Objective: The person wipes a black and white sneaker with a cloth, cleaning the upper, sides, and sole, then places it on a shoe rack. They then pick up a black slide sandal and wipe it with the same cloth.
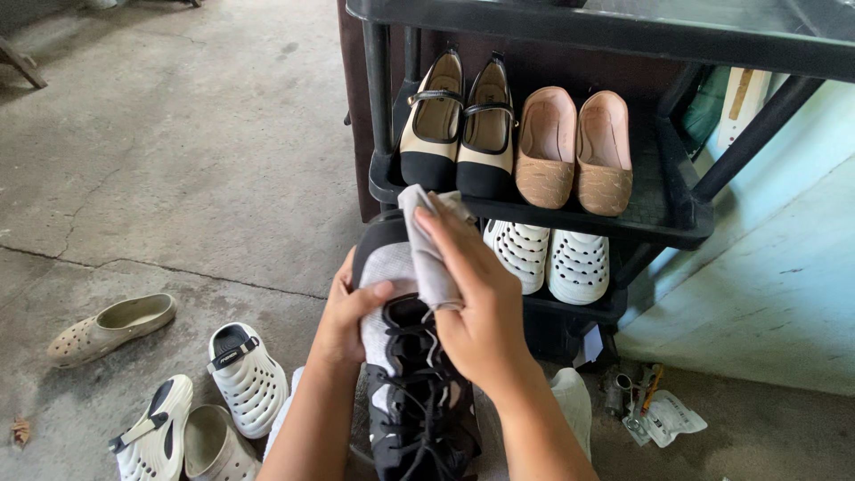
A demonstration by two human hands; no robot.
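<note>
Wiping step – left hand (pixel 343 316) grips sneaker (pixel 411 392); right hand (pixel 476 298) pinches grey cloth (pixel 427 245) on toe; next probably needs turning it.

Your left hand (pixel 343 321) grips a black-and-grey sneaker (pixel 405 356) while your right hand (pixel 476 303) presses a grey cloth (pixel 427 249) on its toe, before the black shoe rack (pixel 659 214).

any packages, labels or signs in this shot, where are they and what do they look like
Flat plastic packet: lies on the concrete floor at lower right, beside the foot of the black shoe rack; clear and whitish, crumpled, with dark print.
Small paper scrap or tag: at the base of the rack, white; too small to tell more.
No signs or screens are in view.
</note>
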